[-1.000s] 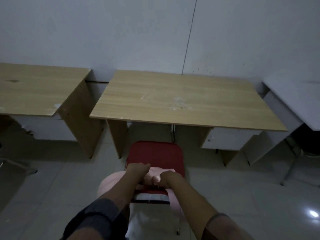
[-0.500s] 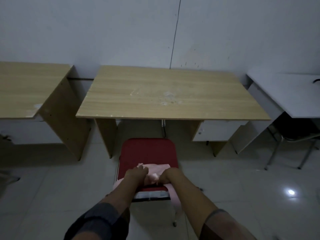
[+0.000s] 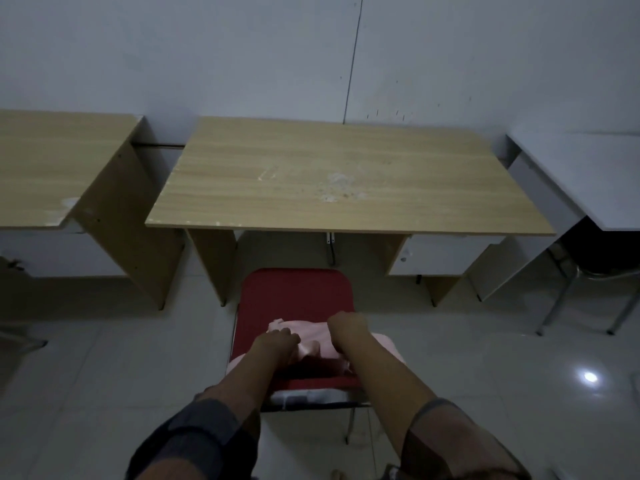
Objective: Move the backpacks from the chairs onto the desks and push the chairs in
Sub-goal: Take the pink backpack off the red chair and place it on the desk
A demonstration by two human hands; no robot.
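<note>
On the red chair (image 3: 298,296) seat lies the pink backpack (image 3: 311,336), and we hold it with both hands: our left hand (image 3: 277,341) and right hand (image 3: 346,327) have fingers curled down into the fabric. Ahead, apart from the chair's front edge, stands the wooden desk (image 3: 346,181), a second wooden desk (image 3: 52,161) to its left and a white desk (image 3: 588,168) to its right, all against the pale wall (image 3: 242,53) on a tiled floor (image 3: 485,358).
</note>
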